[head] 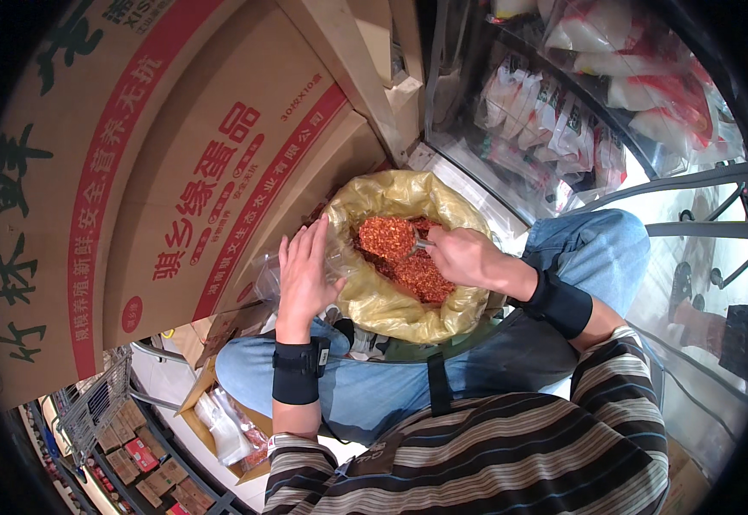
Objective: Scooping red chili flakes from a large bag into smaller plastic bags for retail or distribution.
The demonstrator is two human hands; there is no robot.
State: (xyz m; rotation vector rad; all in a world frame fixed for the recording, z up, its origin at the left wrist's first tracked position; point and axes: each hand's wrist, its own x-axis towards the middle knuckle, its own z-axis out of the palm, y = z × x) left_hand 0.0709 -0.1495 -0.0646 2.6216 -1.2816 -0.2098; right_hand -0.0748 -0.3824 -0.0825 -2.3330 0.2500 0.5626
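Observation:
A yellow plastic bag (380, 315) with its rim folded outward stands between the person's knees, holding red chili flakes (422, 277). My right hand (467, 256) grips the metal handle of a scoop (423, 244) over the bag's mouth. The scoop is heaped with flakes, which hide its bowl. At the bag's left rim is my left hand (306, 270), palm down with its fingers extended. A clear plastic bag (264, 277) lies beside and partly behind this hand; whether the fingers pinch it cannot be told.
Large printed cardboard boxes (174, 161) rise at the left. An open carton (248, 475) with clear bags, one holding red flakes, sits by the left knee. Packaged goods stand behind a clear panel (451, 135) at the upper right. A shopping cart (100, 399) is at the lower left.

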